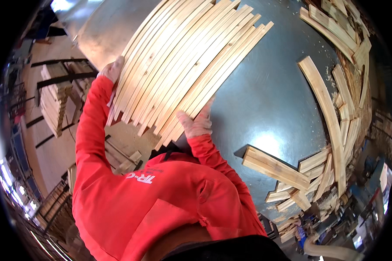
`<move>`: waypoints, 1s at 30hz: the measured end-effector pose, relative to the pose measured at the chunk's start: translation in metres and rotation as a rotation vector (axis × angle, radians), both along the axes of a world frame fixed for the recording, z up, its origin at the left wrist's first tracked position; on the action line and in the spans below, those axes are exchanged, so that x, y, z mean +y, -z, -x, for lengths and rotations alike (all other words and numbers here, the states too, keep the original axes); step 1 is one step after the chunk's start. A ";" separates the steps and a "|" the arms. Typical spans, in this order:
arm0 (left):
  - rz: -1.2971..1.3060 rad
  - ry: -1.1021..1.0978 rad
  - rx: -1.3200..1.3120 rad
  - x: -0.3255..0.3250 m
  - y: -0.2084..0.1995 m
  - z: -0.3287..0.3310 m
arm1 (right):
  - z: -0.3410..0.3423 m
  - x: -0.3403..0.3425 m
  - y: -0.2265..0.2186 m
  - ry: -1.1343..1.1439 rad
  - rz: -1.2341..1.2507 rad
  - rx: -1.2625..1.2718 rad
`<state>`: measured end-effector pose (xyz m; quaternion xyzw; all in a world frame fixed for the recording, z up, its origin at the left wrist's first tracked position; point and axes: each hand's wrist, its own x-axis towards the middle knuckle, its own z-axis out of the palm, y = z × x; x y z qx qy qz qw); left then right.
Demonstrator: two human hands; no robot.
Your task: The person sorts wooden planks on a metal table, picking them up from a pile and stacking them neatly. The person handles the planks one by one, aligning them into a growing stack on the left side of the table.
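Observation:
A wide row of pale wooden strips [174, 56] lies side by side on the grey metal table, with uneven ends at both the near and far sides. The near ends reach past the table's edge toward my body. My left hand [113, 69] holds the outer side of the leftmost strip, its fingertips partly hidden. At the near right corner of the row, my right hand [198, 125] grips the rightmost strips, with the thumb apart from the fingers. Between both hands the strips sit close together, with a few narrow gaps.
The metal table [265, 87] stretches to the right. Loose offcuts [274, 167] and a long board [324, 108] lie piled along its right side. More scrap boards [329, 28] are at the far right. Left, beyond the table, stands a stack of lumber [54, 100] by dark bars.

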<state>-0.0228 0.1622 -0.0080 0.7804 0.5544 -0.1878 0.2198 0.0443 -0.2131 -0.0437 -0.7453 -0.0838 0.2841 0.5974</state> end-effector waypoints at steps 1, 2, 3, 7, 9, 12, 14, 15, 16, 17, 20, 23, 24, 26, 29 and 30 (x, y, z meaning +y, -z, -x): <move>-0.048 -0.026 -0.100 -0.008 -0.002 -0.015 | -0.002 0.009 0.004 0.047 -0.031 0.058; -0.065 -0.020 -0.143 0.014 0.014 -0.005 | 0.004 0.023 0.011 0.073 -0.035 0.102; -0.076 -0.013 -0.202 0.048 0.036 0.009 | 0.006 0.039 0.013 0.004 0.025 -0.053; 0.026 0.022 -0.453 0.176 0.066 0.029 | -0.008 0.112 0.002 -0.256 0.122 -0.105; -0.290 0.229 -0.083 0.189 0.023 -0.018 | -0.024 0.144 -0.002 -0.427 0.189 -0.117; -0.471 0.319 0.023 0.228 0.008 -0.026 | -0.043 0.172 -0.024 -0.631 0.150 -0.117; -0.598 0.301 0.005 0.238 -0.019 -0.029 | -0.052 0.172 -0.009 -0.771 0.116 -0.345; -0.644 0.272 -0.051 0.225 -0.029 -0.038 | -0.086 0.163 -0.021 -1.034 0.115 -0.132; -0.691 0.255 -0.138 0.202 -0.046 -0.053 | -0.117 0.144 -0.034 -1.008 0.233 -0.557; -0.689 0.247 -0.278 0.166 -0.060 -0.070 | -0.151 0.117 -0.039 -0.967 0.369 -0.736; -0.385 0.457 -0.897 0.023 -0.064 -0.112 | -0.299 -0.017 0.052 -0.235 0.498 -1.113; 0.175 0.781 -0.954 -0.155 -0.032 -0.121 | -0.372 -0.166 -0.090 -0.044 1.325 -0.740; 0.275 0.885 -0.914 -0.209 -0.015 -0.130 | -0.383 -0.207 -0.088 -0.033 1.405 -0.711; 0.774 0.844 -0.942 -0.327 -0.019 -0.151 | -0.398 -0.278 -0.062 -0.036 1.551 -0.624; 1.126 0.435 -0.913 -0.445 0.014 -0.171 | -0.403 -0.274 -0.037 -0.487 1.170 -0.271; 1.328 0.272 -0.891 -0.466 0.032 -0.179 | -0.371 -0.258 -0.072 -0.417 1.028 -0.261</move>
